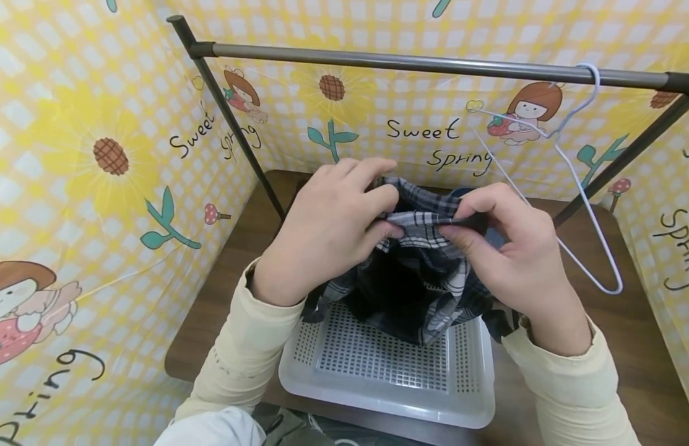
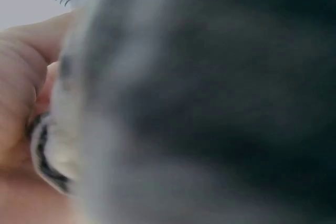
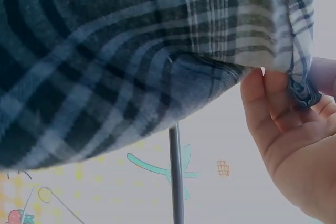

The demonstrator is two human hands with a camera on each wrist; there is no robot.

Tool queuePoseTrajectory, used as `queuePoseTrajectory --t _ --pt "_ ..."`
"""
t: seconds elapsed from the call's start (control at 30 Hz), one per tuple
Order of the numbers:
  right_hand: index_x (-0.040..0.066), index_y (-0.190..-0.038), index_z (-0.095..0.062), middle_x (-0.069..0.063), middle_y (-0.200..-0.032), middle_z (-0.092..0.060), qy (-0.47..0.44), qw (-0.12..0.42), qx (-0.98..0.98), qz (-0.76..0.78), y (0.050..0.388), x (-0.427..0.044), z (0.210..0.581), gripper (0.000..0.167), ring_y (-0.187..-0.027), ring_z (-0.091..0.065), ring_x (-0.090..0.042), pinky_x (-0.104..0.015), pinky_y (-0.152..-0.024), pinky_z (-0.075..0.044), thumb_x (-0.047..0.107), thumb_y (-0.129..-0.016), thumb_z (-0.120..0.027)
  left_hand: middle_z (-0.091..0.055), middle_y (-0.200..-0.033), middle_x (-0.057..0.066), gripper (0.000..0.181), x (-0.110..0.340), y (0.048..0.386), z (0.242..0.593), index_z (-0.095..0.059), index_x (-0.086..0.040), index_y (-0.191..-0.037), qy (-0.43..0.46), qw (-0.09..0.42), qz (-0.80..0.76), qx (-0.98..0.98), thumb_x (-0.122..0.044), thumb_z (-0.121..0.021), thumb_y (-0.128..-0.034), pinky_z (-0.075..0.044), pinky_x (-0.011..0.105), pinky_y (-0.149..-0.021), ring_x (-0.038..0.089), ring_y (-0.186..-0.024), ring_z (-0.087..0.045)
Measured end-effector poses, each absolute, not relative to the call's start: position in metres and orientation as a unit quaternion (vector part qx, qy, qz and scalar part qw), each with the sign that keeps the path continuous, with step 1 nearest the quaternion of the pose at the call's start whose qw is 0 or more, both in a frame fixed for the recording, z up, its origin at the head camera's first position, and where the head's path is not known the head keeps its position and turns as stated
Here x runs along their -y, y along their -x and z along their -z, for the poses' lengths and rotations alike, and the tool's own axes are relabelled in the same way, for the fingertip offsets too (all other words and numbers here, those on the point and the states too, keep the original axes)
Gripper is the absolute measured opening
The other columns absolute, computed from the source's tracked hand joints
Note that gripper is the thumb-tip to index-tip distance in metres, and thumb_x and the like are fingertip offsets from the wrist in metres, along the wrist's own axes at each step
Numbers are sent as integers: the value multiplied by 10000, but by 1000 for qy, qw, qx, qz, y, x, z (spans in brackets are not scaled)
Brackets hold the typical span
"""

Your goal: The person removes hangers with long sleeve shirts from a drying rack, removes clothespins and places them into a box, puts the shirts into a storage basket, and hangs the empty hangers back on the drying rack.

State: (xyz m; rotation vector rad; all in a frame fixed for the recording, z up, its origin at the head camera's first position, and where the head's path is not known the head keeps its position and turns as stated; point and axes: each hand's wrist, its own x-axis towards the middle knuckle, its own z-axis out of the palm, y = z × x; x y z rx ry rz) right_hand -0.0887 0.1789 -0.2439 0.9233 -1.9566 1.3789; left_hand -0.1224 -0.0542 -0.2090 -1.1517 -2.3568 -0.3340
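A dark plaid cloth garment (image 1: 450, 310) with white and grey stripes is held up above a white perforated basket (image 1: 383, 359). My left hand (image 1: 335, 229) pinches its upper edge between thumb and fingers. On the other side of that edge, my right hand (image 1: 514, 248) grips the cloth with thumb and curled fingers. In the right wrist view the plaid fabric (image 3: 121, 66) hangs beside the right hand (image 3: 294, 145), which pinches a fold. Blurred cloth (image 2: 210, 98) covers most of the left wrist view, next to part of the left hand (image 2: 21, 87).
A metal rack bar (image 1: 344, 57) spans the back. A white wire hanger (image 1: 586, 204) hangs from its right part. The basket stands on a brown wooden table (image 1: 221, 310). Yellow checked sheets (image 1: 54, 93) with printed flowers surround the workspace.
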Motion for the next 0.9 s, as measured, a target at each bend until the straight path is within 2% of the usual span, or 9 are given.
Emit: queuePoseTrajectory --t 0.17,0.27,0.37,0.47,0.57,0.67,0.77,0.83,0.9 --pt "-36 -937 -593 -31 -872 -629 -358 265 762 -471 88 -175 243 462 -706 -510 -87 -202 -613 -404 420 -985 -648 -643 -1227 66 266 58 117 208 -684 -127 -964 422 180 85 884 -339 -811 -865 -451 470 -924 278 -1103 -604" --pt "-42 -944 -586 -41 -871 -617 -365 261 759 -473 88 -175 243 456 -692 -496 -86 -201 -597 -390 407 -985 -652 -634 -1105 27 188 60 118 208 -668 -119 -928 446 167 119 871 -228 -811 -872 -482 391 -796 221 -912 -610" --pt "-82 -946 -574 -72 -871 -605 -367 260 735 -507 87 -175 244 463 -710 -524 -100 -195 -633 -425 366 -972 -684 -546 -944 16 174 62 122 210 -597 -101 -848 479 178 174 842 -80 -769 -851 -438 313 -646 162 -719 -499" --pt "-111 -939 -569 -87 -894 -612 -357 268 716 -538 86 -173 245 476 -754 -557 -118 -195 -681 -457 341 -956 -717 -469 -892 32 216 61 127 213 -518 -86 -835 500 189 211 819 7 -713 -829 -401 283 -612 150 -691 -433" --pt "-123 -963 -568 -84 -933 -608 -340 273 708 -555 86 -171 246 506 -760 -563 -120 -195 -678 -458 357 -948 -726 -537 -973 47 217 61 130 215 -543 -54 -963 505 189 237 808 24 -711 -851 -447 287 -668 153 -765 -503" --pt "-129 -1152 -516 -113 -1017 -619 -329 249 714 -566 88 -170 251 555 -829 -599 -159 -234 -732 -473 317 -928 -758 -606 -1129 88 372 62 133 215 -555 -8 -1216 497 202 243 808 26 -710 -880 -505 327 -757 182 -897 -580" --pt "-24 -1442 -361 -160 -1204 -611 -313 206 762 -528 100 -172 265 815 -1025 -612 -223 -334 -896 -457 154 -825 -862 -624 -1112 111 361 65 138 215 -598 3 -1250 490 249 239 801 56 -660 -898 -524 358 -758 208 -892 -609" --pt "109 -1576 -224 -174 -1370 -554 -297 161 811 -478 115 -172 282 1064 -1208 -550 -278 -424 -1015 -402 109 -759 -905 -623 -1033 115 275 67 142 214 -655 -1 -1157 484 292 241 789 84 -609 -900 -525 361 -738 222 -855 -610" --pt "194 -1618 -139 -139 -1528 -414 -288 106 848 -433 134 -169 303 1202 -1350 -434 -294 -490 -1087 -330 144 -722 -938 -613 -968 119 240 68 145 213 -688 -7 -1049 484 330 255 770 114 -549 -895 -525 353 -725 229 -815 -606"
